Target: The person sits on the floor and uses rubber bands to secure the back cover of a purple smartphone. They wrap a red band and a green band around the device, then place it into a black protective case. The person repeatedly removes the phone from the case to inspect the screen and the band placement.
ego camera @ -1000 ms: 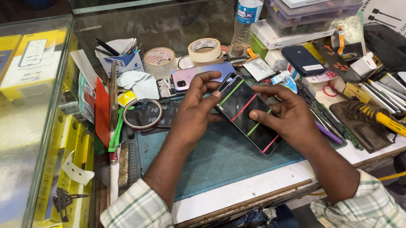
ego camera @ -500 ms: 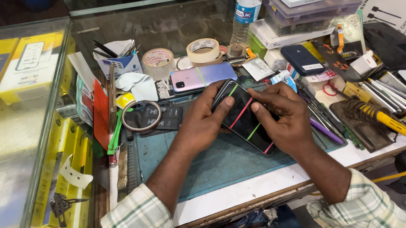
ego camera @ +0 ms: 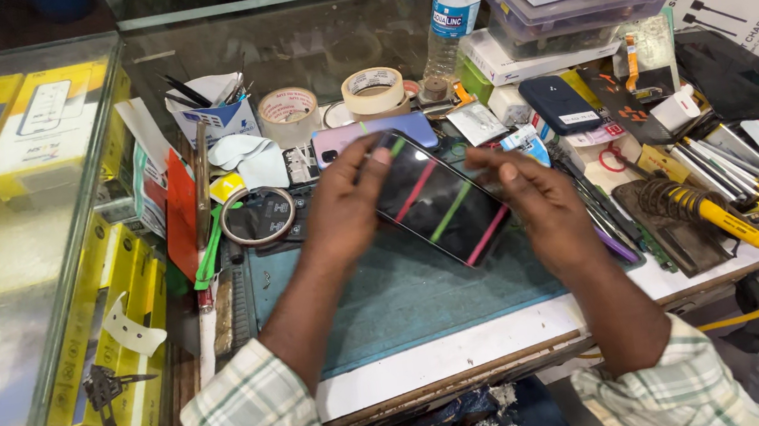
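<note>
Our left hand (ego camera: 346,209) and right hand (ego camera: 537,206) grip a black glass phone screen striped pink and green (ego camera: 440,205) above the teal mat (ego camera: 407,299).

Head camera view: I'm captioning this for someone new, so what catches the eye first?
A dark phone screen striped pink and green, held over the teal mat between the left hand and right hand. To the right lies a soldering iron with a yellow coiled cord; tape rolls sit behind.
</note>
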